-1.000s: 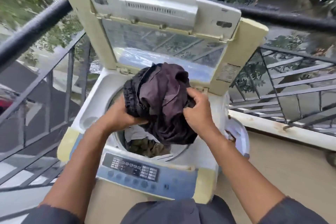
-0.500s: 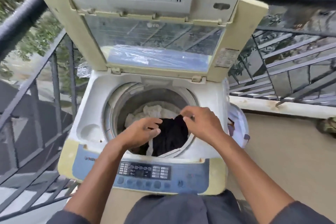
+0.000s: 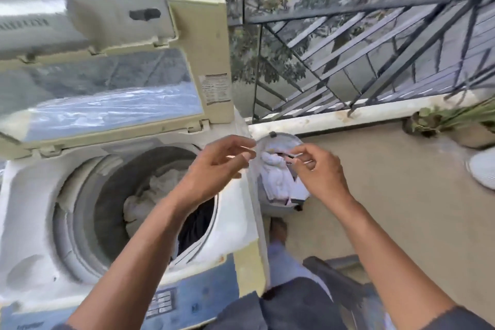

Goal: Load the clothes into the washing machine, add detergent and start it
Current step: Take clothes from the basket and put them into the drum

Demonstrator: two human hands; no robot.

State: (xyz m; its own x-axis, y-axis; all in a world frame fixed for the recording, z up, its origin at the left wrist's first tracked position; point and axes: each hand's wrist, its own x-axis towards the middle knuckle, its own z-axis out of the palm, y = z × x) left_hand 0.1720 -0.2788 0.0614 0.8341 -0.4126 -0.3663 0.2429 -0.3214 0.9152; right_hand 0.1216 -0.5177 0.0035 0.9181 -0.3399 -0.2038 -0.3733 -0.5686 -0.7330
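Laundry is lying in two places at this moment: white cloth [image 3: 150, 195] and a dark garment [image 3: 197, 218] are sitting inside the drum [image 3: 88, 211] of the top-loading washing machine [image 3: 32, 195], the dark piece toward the drum's right side and the white piece behind and left of it; more clothes, mostly white [image 3: 276, 171], are sitting in a round laundry basket [image 3: 278, 140] that is standing on the balcony floor [image 3: 388, 195] just beside the machine's right wall. Both hands are hovering above the gap between machine and basket; the left hand [image 3: 217, 166] is hanging over the machine's right rim, its fingers loosely spread and slightly bent, holding nothing; the right hand [image 3: 318, 169] is hanging over the basket, its fingers also parted and relaxed, with the fingertips blurred, so whether they are touching the cloth below cannot be told. The machine's lid [image 3: 107, 43] is standing open, tilted back toward the balcony railing [image 3: 348, 61], with a printed label [image 3: 215, 88] showing on its right frame; the blue control panel [image 3: 187, 303] is running along the machine's front edge, partly covered by the left forearm. Along the floor's far right edge a potted plant [image 3: 434, 120] is standing against the low kerb under the railing, and a white shoe [image 3: 482, 169] is lying near it; a bare foot [image 3: 278, 228] is showing on the floor in front of the basket.
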